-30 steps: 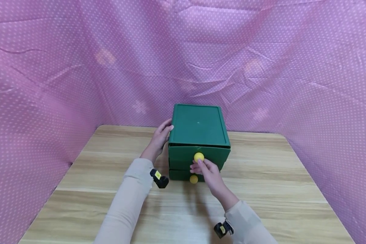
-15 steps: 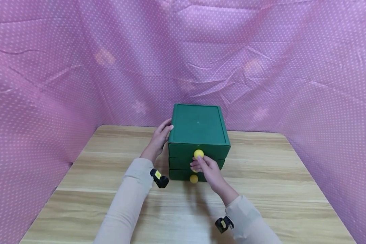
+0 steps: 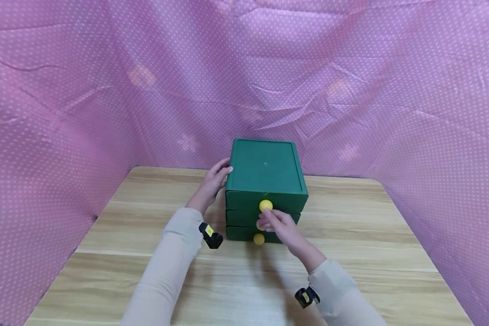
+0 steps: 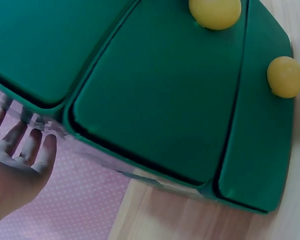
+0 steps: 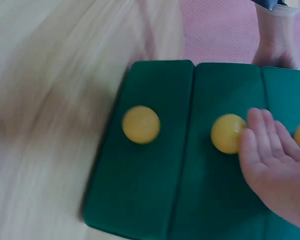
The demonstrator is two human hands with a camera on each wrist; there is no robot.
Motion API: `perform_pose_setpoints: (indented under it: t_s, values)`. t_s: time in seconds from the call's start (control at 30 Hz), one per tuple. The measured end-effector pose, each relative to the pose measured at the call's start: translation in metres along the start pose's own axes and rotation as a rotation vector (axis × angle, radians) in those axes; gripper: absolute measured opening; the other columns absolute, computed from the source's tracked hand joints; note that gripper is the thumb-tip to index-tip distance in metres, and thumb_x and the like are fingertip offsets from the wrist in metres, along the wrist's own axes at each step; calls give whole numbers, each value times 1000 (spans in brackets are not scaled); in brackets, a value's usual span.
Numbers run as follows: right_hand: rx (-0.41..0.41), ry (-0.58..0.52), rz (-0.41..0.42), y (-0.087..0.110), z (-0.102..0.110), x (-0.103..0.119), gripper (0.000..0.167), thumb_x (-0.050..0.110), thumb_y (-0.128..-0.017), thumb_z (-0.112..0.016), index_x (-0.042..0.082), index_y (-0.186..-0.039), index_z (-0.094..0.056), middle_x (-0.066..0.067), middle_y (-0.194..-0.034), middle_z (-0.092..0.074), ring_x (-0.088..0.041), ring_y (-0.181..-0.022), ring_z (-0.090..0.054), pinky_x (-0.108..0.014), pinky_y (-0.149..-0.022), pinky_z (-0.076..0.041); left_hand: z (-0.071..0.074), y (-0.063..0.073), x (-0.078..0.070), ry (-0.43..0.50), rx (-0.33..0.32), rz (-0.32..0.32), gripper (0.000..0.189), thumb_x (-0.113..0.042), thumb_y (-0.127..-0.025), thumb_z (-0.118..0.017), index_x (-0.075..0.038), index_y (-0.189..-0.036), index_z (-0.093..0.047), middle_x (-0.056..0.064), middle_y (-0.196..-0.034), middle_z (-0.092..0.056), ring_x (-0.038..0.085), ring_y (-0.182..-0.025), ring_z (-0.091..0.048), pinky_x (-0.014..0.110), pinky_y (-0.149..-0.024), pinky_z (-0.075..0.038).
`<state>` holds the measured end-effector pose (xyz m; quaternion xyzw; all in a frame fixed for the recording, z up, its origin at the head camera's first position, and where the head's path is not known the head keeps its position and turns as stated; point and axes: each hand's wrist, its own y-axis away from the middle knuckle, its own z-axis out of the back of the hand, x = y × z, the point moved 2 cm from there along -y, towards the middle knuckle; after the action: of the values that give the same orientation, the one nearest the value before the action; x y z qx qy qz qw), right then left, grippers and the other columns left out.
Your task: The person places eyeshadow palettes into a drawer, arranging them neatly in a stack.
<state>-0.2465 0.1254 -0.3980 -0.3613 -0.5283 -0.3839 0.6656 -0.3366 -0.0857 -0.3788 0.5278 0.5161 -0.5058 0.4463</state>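
Observation:
A green three-drawer cabinet [image 3: 265, 165] stands on the table, its three drawers flush with the front. Each drawer has a round yellow knob. My left hand [image 3: 211, 183] rests along the cabinet's left side, thumb near the top edge; the left wrist view shows its fingers [image 4: 46, 155] loosely extended there. In front of the cabinet is my right hand [image 3: 281, 226], its thumb tip right at the top knob [image 3: 266, 206]. Its straight fingers [image 5: 260, 135] lie between the top and middle knobs and partly cover the middle knob [image 5: 227, 133]. Lower down, the bottom knob [image 5: 141, 124] shows fully.
The wooden table [image 3: 350, 253] extends on both sides of the cabinet and in front of it. Pink dotted cloth [image 3: 179, 90] hangs behind and at both sides. Black cameras sit at the left wrist [image 3: 211, 236] and the right wrist [image 3: 307, 296].
The top drawer has moved inward; the dark gap under the cabinet's top edge has gone and the middle drawer's front now shows. My right hand has shifted slightly right. The left stays put.

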Motion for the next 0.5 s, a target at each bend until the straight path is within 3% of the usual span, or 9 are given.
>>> perform_pose_setpoints:
  t_s: [0.13,0.27,0.37,0.5]
  values:
    - [165,182,-43,6,5,16,46,34,-91,-40,-8,-104,-53,-11,-90,-58,-21,-84,-56,-35,-77,-44,2,1,-4,-44,18,17,49,-29,-87,-51,-16,-131,-37,4,-131,-35,19,-116,-35,38,-91,-33]
    - [299,409,62,14,11,46,34,27,-91,-42,-1,-107,-54,-4,-96,-58,-15,-87,-54,-30,-77,-44,4,3,-11,-124,24,5,47,-27,-87,-52,-13,-130,-39,6,-127,-39,19,-114,-38,35,-89,-36]
    - [252,529,175,16,23,71,33,27,-90,-45,2,-109,-54,-4,-102,-58,-13,-90,-53,-30,-76,-44,4,4,-18,-238,30,-65,45,-23,-87,-52,-6,-127,-42,10,-123,-43,21,-111,-40,34,-89,-36]
    - [61,633,239,13,52,95,41,30,-89,-46,0,-116,-49,-10,-111,-53,-20,-99,-49,-37,-81,-41,5,8,-29,-428,7,-175,43,-20,-86,-53,0,-123,-44,16,-118,-47,25,-107,-43,34,-88,-36]
